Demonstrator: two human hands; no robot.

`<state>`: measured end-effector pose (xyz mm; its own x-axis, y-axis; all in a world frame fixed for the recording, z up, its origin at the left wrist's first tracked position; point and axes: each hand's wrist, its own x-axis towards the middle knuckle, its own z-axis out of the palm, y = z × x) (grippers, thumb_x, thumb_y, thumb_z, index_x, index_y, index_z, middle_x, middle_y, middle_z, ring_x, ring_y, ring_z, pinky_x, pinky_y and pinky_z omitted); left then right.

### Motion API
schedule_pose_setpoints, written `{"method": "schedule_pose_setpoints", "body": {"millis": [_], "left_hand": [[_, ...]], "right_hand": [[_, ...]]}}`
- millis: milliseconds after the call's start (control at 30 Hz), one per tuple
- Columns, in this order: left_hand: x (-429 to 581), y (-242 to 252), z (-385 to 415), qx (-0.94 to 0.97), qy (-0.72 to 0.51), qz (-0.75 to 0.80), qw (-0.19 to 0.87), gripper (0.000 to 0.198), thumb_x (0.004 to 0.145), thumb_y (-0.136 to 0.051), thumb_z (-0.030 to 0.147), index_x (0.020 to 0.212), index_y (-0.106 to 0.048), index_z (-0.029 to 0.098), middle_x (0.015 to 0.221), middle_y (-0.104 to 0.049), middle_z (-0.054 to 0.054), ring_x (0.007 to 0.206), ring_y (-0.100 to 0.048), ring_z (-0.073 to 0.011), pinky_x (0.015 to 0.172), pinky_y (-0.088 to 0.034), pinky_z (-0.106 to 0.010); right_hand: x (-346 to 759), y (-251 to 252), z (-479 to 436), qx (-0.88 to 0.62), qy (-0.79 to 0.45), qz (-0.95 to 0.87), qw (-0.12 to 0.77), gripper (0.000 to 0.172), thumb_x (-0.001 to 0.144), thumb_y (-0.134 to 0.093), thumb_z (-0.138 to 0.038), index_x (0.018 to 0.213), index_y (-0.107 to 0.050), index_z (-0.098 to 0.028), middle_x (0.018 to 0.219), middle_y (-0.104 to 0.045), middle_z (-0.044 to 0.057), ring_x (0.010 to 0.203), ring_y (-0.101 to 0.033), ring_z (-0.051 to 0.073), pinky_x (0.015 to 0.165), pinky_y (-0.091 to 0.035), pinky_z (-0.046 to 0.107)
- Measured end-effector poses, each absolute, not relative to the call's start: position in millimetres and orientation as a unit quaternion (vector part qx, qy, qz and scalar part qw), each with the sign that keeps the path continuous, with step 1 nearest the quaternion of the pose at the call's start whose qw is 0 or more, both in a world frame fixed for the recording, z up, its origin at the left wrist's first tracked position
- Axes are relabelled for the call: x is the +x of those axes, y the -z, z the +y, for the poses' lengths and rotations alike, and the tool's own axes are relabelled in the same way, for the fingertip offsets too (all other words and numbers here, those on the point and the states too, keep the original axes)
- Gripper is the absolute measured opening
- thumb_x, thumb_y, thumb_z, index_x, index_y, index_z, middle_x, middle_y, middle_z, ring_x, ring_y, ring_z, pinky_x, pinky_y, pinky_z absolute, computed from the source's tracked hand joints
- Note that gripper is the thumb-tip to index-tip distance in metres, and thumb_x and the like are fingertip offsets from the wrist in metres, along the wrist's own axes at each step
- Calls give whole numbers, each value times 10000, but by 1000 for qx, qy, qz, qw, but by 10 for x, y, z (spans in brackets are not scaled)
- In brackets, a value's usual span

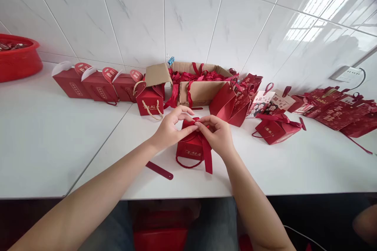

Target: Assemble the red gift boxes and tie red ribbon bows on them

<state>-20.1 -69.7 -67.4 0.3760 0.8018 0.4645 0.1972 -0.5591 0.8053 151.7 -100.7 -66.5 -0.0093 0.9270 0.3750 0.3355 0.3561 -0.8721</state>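
A small red gift box (190, 150) with a cord handle stands on the white counter (59, 133) near its front edge. A dark red ribbon (207, 156) runs over its top and hangs down its front. My left hand (171, 128) pinches the ribbon at the box's top from the left. My right hand (217, 135) pinches the same ribbon from the right, fingertips meeting the left hand's. A loose ribbon strip (159, 170) lies on the counter just left of the box.
A cardboard box (202, 91) full of red ribbons sits behind. Several open red boxes (97, 84) line the back left; finished and flat red boxes (338, 110) lie to the right. A red basin (17, 60) stands far left. A wall socket (346, 73) is at right.
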Motion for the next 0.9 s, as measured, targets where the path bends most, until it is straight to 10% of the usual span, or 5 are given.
{"method": "schedule_pose_setpoints", "body": {"millis": [900], "left_hand": [[-295,627,-661,798,-436,328,257,273,806,-658,250,1014,-483,223,835,-721,24,860,-688,-162,857,-509,-319]], "right_hand": [[1465,702,-1010,-467,-260,-672,513,122,813,-662,-337,822,-748,-250,743,-702,10,677,-627,157,616,-505,290]]}}
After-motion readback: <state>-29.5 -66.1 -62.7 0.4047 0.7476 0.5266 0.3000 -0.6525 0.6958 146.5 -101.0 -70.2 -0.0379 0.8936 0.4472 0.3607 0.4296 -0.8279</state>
